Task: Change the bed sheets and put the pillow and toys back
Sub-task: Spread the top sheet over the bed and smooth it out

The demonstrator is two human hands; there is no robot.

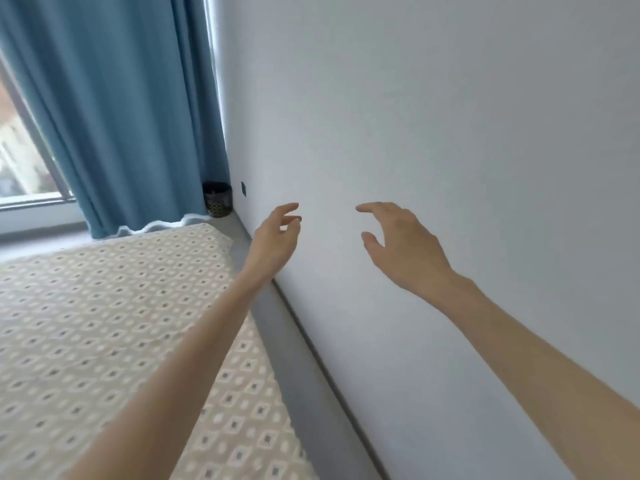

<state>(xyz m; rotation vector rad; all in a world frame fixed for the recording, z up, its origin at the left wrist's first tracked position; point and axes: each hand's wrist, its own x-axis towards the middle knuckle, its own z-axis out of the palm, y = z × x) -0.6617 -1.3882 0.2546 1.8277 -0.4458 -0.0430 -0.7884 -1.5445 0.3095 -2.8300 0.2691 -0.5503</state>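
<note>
L hand [273, 237] & R hand [401, 244] loosely spread, holding nothing, above patterned mattress [104, 323]

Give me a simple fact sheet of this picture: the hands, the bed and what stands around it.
left hand: raised in the air, fingers loosely curled, holding nothing
right hand: raised in front of the wall, fingers relaxed, holding nothing
bed: flat, covered in a diamond-patterned fabric
grey frame edge: runs along the wall
curtain: blue, hanging beside the window
small dark bin: in the corner, between curtain and wall
</note>
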